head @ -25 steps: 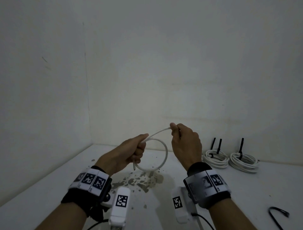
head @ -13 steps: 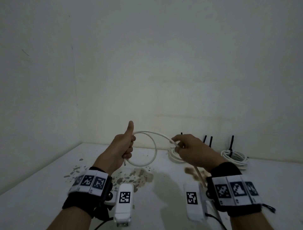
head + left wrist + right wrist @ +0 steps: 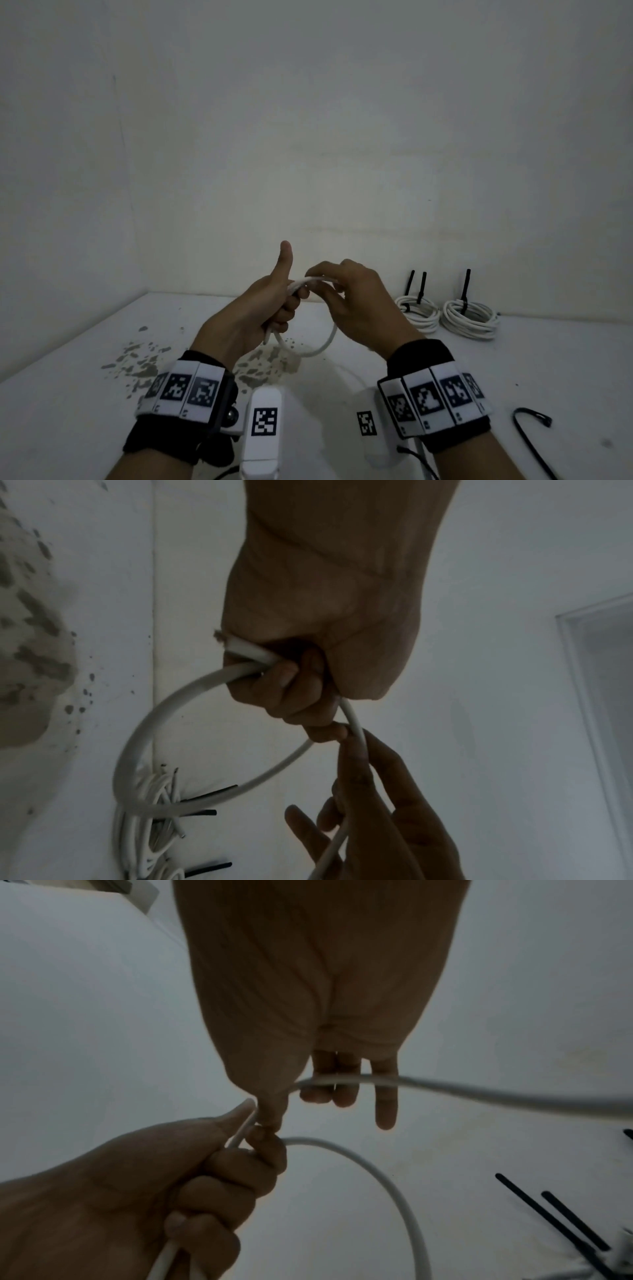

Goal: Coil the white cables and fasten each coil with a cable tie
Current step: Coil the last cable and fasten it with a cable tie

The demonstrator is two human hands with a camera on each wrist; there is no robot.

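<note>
My left hand [image 3: 291, 303] is raised above the table, thumb pointing up, its fingers curled round a white cable [image 3: 322, 346] that hangs from it in a loop. The cable's cut end [image 3: 236, 645] sticks out of the fist. My right hand [image 3: 329, 284] is close against the left one and pinches the cable between thumb and forefinger at the top of the loop; its other fingers [image 3: 385, 1104] are stretched out with the cable [image 3: 479, 1093] running across them. Two finished white coils [image 3: 418, 310] [image 3: 469, 317] with upright black ties lie at the back right.
A loose black cable tie [image 3: 527, 431] lies on the white table [image 3: 513, 359] at the front right. Chipped grey patches [image 3: 144, 359] mark the surface on the left. Walls close the table in at the back and left.
My right hand has come back from the right to the left hand, laying more cable at the top of the loop. The left hand stays put with its thumb raised.
</note>
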